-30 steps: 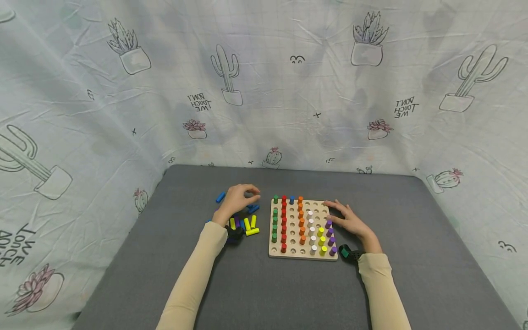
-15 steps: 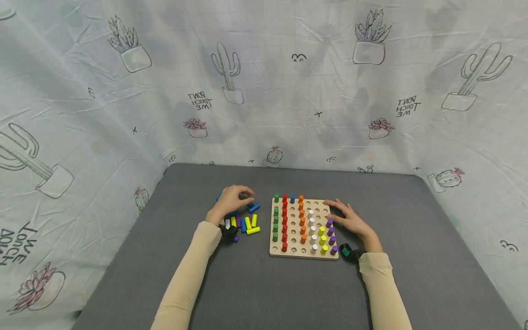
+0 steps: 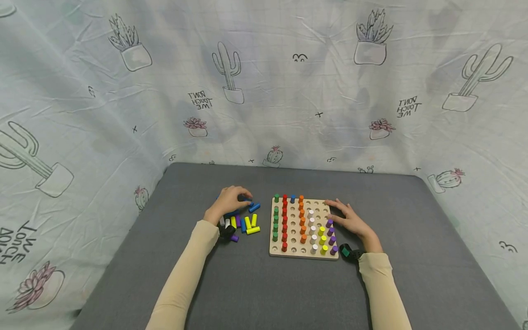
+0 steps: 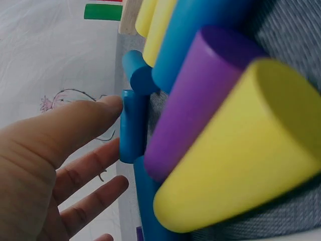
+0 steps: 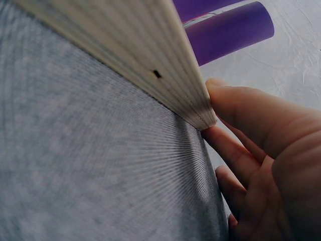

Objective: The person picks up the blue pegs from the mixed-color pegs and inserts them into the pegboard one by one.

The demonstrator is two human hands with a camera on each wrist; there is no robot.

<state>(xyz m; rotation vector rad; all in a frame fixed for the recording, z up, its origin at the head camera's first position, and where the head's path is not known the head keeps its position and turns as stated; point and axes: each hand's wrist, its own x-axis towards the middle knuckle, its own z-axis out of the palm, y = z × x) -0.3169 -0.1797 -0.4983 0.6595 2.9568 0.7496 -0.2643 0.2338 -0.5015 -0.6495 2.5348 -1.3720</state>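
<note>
My left hand (image 3: 228,200) reaches over loose pegs left of the wooden pegboard (image 3: 293,253). In the left wrist view its thumb (image 4: 108,110) and forefinger lie against or just beside a blue peg (image 4: 131,128), the other fingers loosely spread; no firm hold shows. At the board's far right corner, my right hand (image 3: 350,222) grips the edge with thumb and forefinger. Beside that grip, the right wrist view shows a purple peg (image 5: 233,32) standing in the board. Upright pegs fill parts of several rows: green, red (image 3: 284,229), orange, white, yellow and purple, plus a single blue one (image 3: 293,199).
Near the left hand lie yellow pegs (image 3: 253,230), a blue peg (image 3: 254,207), purple and white ones, some partly hidden by the hand and wrist camera. A grey cloth covers the table (image 3: 255,288). A printed curtain (image 3: 268,78) stands behind it and at both sides.
My left hand has drawn back a little to the left and settled lower over the blue pegs. The right hand stays on the board's corner.
</note>
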